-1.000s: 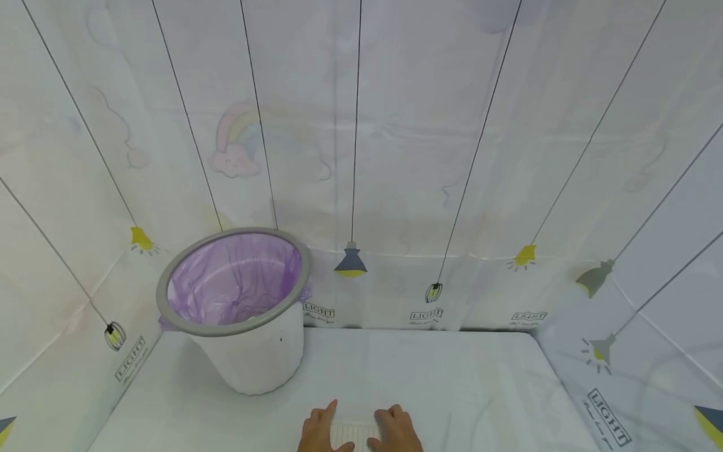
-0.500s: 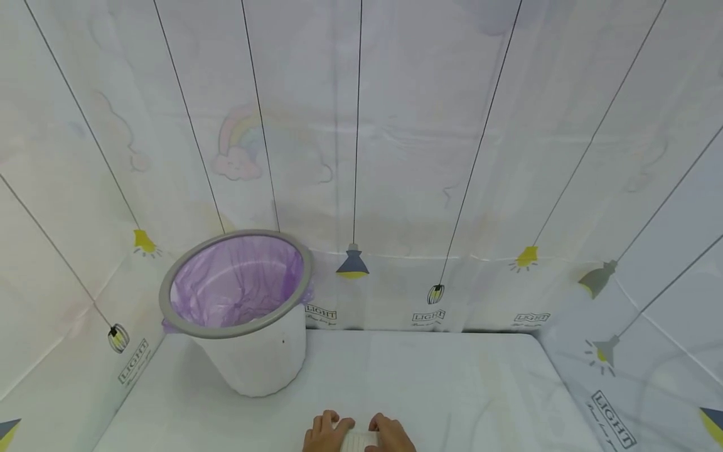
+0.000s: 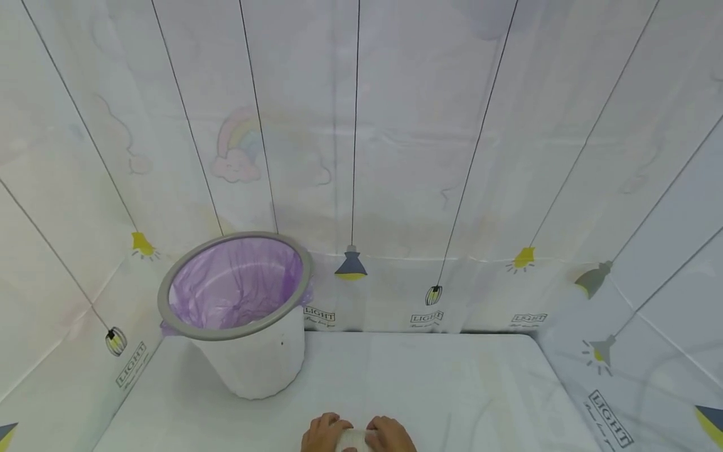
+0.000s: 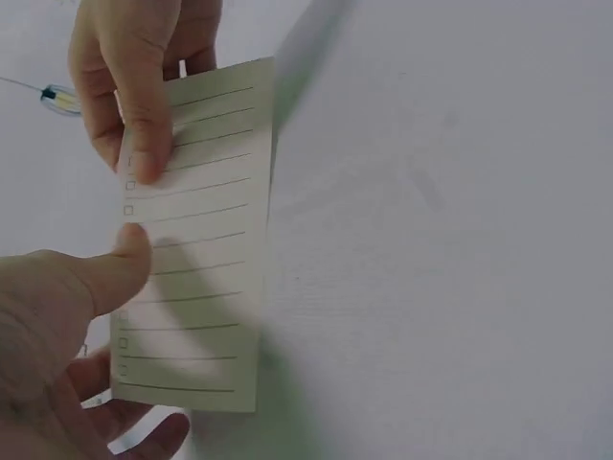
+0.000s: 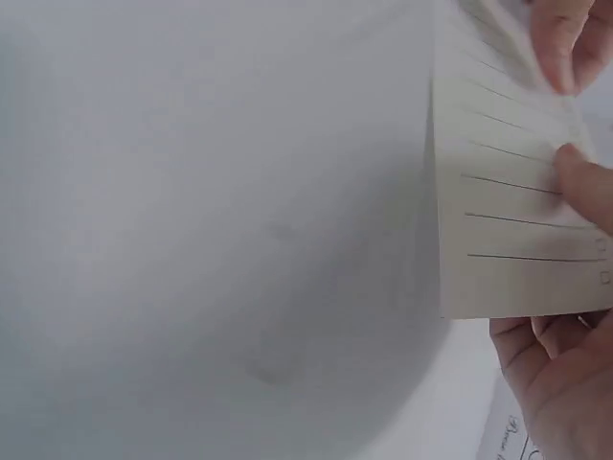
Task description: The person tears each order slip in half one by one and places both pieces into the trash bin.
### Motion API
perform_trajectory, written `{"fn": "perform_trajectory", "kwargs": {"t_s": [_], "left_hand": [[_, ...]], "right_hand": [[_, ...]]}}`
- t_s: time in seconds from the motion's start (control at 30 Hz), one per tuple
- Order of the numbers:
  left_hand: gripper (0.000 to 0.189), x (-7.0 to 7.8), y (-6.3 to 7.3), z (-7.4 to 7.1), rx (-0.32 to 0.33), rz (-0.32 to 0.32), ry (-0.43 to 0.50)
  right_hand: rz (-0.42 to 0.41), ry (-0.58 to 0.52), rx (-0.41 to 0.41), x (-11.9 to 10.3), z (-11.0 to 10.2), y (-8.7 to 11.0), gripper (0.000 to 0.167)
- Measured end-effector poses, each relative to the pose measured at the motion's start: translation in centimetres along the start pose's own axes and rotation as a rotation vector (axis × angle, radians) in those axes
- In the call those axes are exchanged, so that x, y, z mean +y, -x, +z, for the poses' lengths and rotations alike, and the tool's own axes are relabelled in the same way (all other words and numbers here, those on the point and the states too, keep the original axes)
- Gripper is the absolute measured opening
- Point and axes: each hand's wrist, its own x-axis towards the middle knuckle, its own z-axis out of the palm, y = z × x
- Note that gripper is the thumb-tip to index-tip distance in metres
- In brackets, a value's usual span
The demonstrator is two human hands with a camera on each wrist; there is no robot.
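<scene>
You have the lined paper (image 4: pixel 206 230) between both hands, low at the near edge of the head view, over the white tabletop (image 3: pixel 440 383). Your left hand (image 4: pixel 53 326) pinches one end, thumb on the ruled face and fingers behind; your right hand (image 4: pixel 144 53) grips toward the other end in the same way, so neither is free. The step in hand looks like working the paper between your two thumbs, perhaps bending it, since the right wrist view shows it curving near the left hand; whether a crease is forming there, you cannot tell. The next move probably calls for even pressure from both thumbs and the long edges held in line, because a thin sheet could skew or wrinkle if one hand pulls harder. The head view gives you only a pale patch of paper between your fingers, cut off by the frame, but it alone shows the white bin (image 3: pixel 262 364) with its purple liner (image 3: pixel 237 282) standing well beyond your left hand. The left wrist view adds what the head view lacks: nearly the whole ruled face, with small checkboxes (image 4: pixel 128 185) along the edge by your thumbs. The right wrist view shows the fingers of your right hand tucked beneath its end; whether a second layer lies under the sheet is unclear.
</scene>
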Motion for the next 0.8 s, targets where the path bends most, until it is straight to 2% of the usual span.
{"fn": "perform_trajectory", "kwargs": {"t_s": [0.1,0.2,0.33,0.4,0.5,0.53,0.63,0.8], "left_hand": [[0.031,0.1,0.0,-0.9,0.035,0.005,0.145],[0.031,1.0,0.1,-2.4,0.1,-0.031,0.324],[0.037,3.0,-0.2,-4.8,0.212,-0.053,0.426],[0.039,4.3,-0.4,-6.1,0.243,-0.06,0.459],[0.037,6.2,-0.7,-8.1,0.294,-0.044,0.526],[0.035,6.8,-0.7,-8.7,0.31,-0.029,0.536],[0.028,8.8,-1.0,-11.1,0.373,0.059,0.546],[0.02,12.7,-1.1,-15.6,0.447,0.192,0.569]], "right_hand": [[-0.026,-0.075,0.074,-0.4,-1.0,0.2,0.015],[-0.009,-0.184,0.123,-1.6,-2.8,0.1,0.018],[0.043,-0.246,0.175,-3.8,-5.5,-0.6,0.024],[0.046,-0.239,0.228,-4.8,-6.7,-1.0,0.021],[0.031,-0.24,0.328,-6.4,-8.4,-1.7,0.005],[0.016,-0.241,0.362,-6.9,-9.0,-2.0,0.001],[-0.033,-0.24,0.453,-8.6,-11.2,-2.5,0.009],[-0.11,-0.202,0.52,-11.6,-15.6,-3.1,0.003]]}}
